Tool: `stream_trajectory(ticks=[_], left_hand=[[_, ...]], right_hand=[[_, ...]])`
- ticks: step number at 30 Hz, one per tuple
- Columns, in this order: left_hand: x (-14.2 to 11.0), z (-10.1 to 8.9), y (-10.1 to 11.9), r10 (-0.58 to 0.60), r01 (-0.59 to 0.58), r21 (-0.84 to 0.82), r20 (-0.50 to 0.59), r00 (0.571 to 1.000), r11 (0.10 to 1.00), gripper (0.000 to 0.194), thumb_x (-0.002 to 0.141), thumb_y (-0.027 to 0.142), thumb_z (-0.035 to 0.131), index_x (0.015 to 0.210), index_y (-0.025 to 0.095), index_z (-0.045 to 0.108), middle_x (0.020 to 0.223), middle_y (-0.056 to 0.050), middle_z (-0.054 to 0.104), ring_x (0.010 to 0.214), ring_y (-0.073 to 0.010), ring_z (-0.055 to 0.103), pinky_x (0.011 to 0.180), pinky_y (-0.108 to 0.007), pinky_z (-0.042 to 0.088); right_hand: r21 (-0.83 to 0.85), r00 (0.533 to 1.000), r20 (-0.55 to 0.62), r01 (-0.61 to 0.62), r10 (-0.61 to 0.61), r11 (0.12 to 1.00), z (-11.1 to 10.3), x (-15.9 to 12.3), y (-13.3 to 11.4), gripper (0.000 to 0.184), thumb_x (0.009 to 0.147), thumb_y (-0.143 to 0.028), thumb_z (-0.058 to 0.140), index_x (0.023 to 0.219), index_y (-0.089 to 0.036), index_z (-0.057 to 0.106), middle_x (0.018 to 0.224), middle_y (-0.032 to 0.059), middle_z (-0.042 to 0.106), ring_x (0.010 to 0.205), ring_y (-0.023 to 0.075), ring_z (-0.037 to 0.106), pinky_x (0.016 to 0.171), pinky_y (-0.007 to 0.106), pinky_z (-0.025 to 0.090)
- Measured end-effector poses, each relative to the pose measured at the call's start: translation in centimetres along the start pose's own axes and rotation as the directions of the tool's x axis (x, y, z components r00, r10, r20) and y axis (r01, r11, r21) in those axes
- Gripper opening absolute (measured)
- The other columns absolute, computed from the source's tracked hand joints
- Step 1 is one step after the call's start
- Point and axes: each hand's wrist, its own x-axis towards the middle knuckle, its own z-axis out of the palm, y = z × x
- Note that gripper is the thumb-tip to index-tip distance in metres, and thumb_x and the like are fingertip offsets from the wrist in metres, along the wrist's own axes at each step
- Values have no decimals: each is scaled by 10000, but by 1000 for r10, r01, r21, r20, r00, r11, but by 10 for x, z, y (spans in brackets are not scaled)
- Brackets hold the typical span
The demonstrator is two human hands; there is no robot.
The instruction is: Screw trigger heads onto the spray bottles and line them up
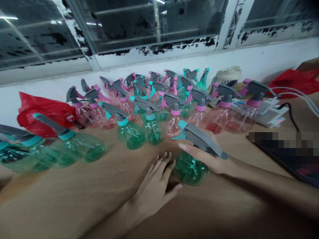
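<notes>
My right hand (211, 157) is wrapped round the neck of a green spray bottle (191, 169) with a grey and turquoise trigger head. That bottle stands tilted a little on the wooden table (99, 199). My left hand (159, 182) lies by its left side, palm down, fingers stretched out and thumb apart, holding nothing. Just beyond are two more green spray bottles (153, 131) with turquoise collars. Behind them stand several pink spray bottles (175, 122) with grey and pink heads, mixed with more green ones. The right fingers are partly hidden behind the bottle head.
Several green bottles (93, 147) stand at the left, near a red plastic bag (42, 114). At the right are a white power strip (271, 113) with cables, a dark flat device (281, 157), a pale container (228, 74) and another red bag (294, 83). A windowed wall bounds the back.
</notes>
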Motion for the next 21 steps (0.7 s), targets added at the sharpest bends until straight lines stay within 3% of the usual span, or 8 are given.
stream_trajectory(ticks=[6,10,16,21], left_hand=[[0,0,1,1,-1,14,-8,1000,1000,591,887,428,544,1344,87,391,1450,-169,350,1352,-293,285,1077,-498,297],[0,0,1,7,-7,6,-10,1000,1000,583,888,425,542,1348,103,385,1456,-161,342,1355,-291,279,1076,-503,298],[0,1,0,1,-1,11,11,1000,1000,596,894,432,532,1361,96,373,1464,-164,327,1355,-291,278,1088,-492,283],[0,1,0,-4,4,-13,-3,1000,1000,595,887,433,542,1359,111,378,1459,-156,341,1353,-297,282,1081,-497,295]], right_hand=[[-44,997,34,66,-64,997,-2,6,-5,75,847,-303,569,864,-239,603,787,-8,603,724,163,590,669,326,463],[-61,994,70,88,-83,994,-4,9,-7,102,862,-292,533,864,-221,607,811,6,607,776,161,584,717,328,441],[-53,994,76,86,-82,995,-5,7,-7,116,875,-286,532,788,-221,571,708,-29,547,648,120,522,612,286,404],[-43,991,84,105,-102,993,-5,7,-4,131,881,-293,533,779,-219,569,709,-30,555,651,116,536,628,284,415]])
